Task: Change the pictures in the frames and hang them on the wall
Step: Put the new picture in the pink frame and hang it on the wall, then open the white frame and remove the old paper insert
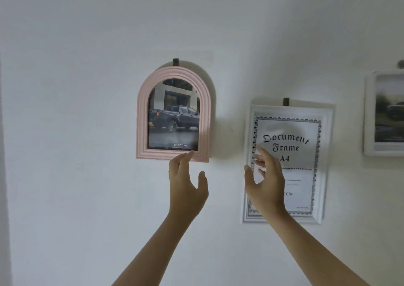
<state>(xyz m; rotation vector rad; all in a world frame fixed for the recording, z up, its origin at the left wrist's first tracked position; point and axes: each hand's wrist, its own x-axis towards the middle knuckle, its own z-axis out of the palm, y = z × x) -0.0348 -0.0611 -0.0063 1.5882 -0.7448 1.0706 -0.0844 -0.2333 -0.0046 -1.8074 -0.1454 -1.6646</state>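
Our left hand (185,185) reaches up with its fingers loosely spread, thumb out to the side, and the fingertips (190,153) just touch the bottom edge of the pink frame (141,119); they steady it and grip nothing. Our right hand (263,183) is raised beside it, fingers relaxed and apart, empty, passing in front of the lower left part of the white frame (328,132); we cannot tell whether it touches the glass.

The pink frame hangs on the wall (76,132) from a dark hook (175,62) and holds a picture of a dark pickup truck before a building, with a Toyota mark at the bottom, so we judge this one changed and hung. The white frame hangs from its own hook (286,101) just to the right and lower, but it holds only the printed "Document Frame A4" sheet, which looks like the stock insert, so its picture is probably left to change. A third frame (369,115) at the right edge holds a blurred picture we cannot read.
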